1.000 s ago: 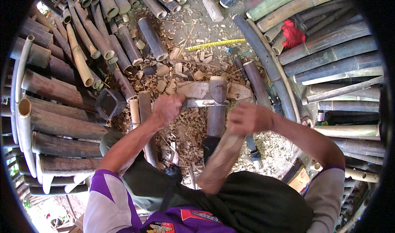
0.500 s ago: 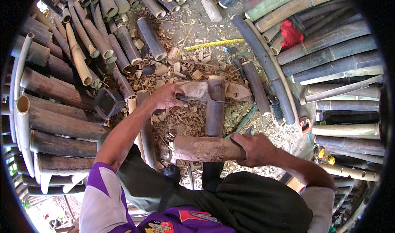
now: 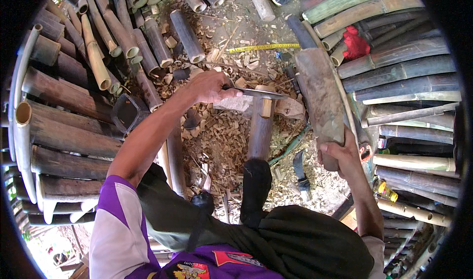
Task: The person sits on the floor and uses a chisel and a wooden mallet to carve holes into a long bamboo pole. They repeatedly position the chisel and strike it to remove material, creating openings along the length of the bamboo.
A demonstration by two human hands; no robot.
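In my left hand (image 3: 212, 87) is a knife, its fingers wrapped round the handle. The knife's blade (image 3: 261, 92) lies across the far end of a bamboo tube (image 3: 260, 136), just beyond a pale cut notch in its dark skin. That tube's far end rests on a rough wooden block (image 3: 291, 108), and my black-covered foot (image 3: 256, 183) is against its near end. My right hand (image 3: 340, 153) grips the narrow end of a heavy wooden mallet (image 3: 319, 89), which is raised upright to the right of the tube.
Wood chips (image 3: 221, 136) cover the ground. A curved blade with a dark handle (image 3: 300, 173) lies right of my foot. A yellow tape measure (image 3: 263, 48) stretches out farther off. Stacked bamboo poles (image 3: 74, 136) line the left, with more bamboo (image 3: 409, 67) on the right.
The mallet has swung from lying crosswise near my knees to upright at the right, with my right hand. My left hand and knife have shifted slightly away from me, and a pale notch now shows.
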